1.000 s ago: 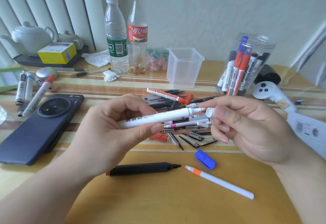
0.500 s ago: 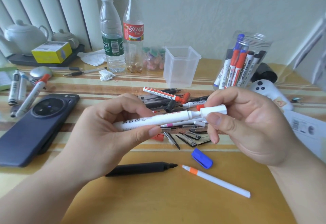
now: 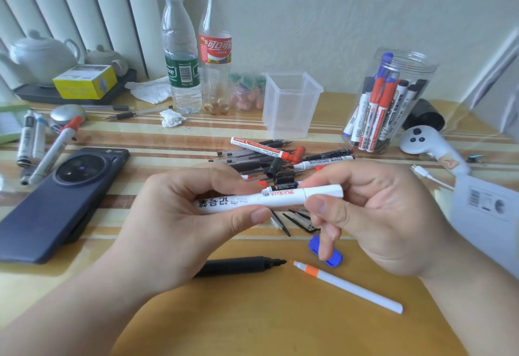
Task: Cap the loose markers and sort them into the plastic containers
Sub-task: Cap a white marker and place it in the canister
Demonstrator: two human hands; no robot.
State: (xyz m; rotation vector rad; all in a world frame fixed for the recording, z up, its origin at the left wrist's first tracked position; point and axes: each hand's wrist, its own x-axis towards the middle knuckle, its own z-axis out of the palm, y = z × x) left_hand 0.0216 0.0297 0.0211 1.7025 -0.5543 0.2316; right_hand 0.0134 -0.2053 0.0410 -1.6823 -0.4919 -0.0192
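Seen from above, a person's two hands meet over a yellow wooden desk. The left hand curls its fingers and thumb round the barrel of a white marker, which lies level and crosswise just above the desk. The right hand pinches the white cap on the marker's right end between thumb and forefinger. The cap sits on the barrel, with a thin seam where the two join.

On the desk below the hands lie an uncapped black marker and an uncapped white marker with an orange band, their tips nearly touching. A loose blue cap rests just beside them, partly hidden by a right finger.

Behind the hands is a loose pile of pens and markers. Farther back stands a square clear plastic container, holding nothing that can be seen. To its right stands a round clear jar filled with upright capped markers in red, blue and black.

A dark blue phone lies at the left, with a few more markers beside it. Two plastic bottles stand at the back, near a white teapot and a yellow box. A white game controller lies at the right, near the jar.
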